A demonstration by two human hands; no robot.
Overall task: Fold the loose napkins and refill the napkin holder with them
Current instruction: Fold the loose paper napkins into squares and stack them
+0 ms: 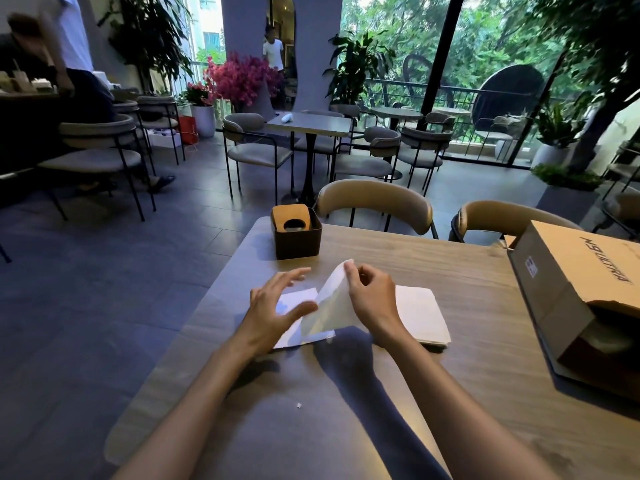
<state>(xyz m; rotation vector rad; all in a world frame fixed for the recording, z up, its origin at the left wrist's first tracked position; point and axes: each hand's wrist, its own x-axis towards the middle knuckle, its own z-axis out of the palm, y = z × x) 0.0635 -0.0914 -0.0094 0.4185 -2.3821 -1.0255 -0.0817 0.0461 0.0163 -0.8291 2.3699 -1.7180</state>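
Note:
A white napkin (330,299) lies half lifted on the wooden table (467,306). My right hand (372,299) pinches its raised far corner between thumb and fingers. My left hand (273,306) hovers over the flat left part of the napkin with straight, spread fingers. To the right of my right hand lies a flat stack of white napkins (422,315). The dark square napkin holder (296,233) stands at the table's far left corner, with a wooden plate with a round hole leaning inside it.
An open cardboard box (568,289) lies on its side at the table's right. Two tan chairs (375,202) stand behind the table. A small paper scrap (299,405) lies near the front. Farther off are café tables, chairs, plants and people.

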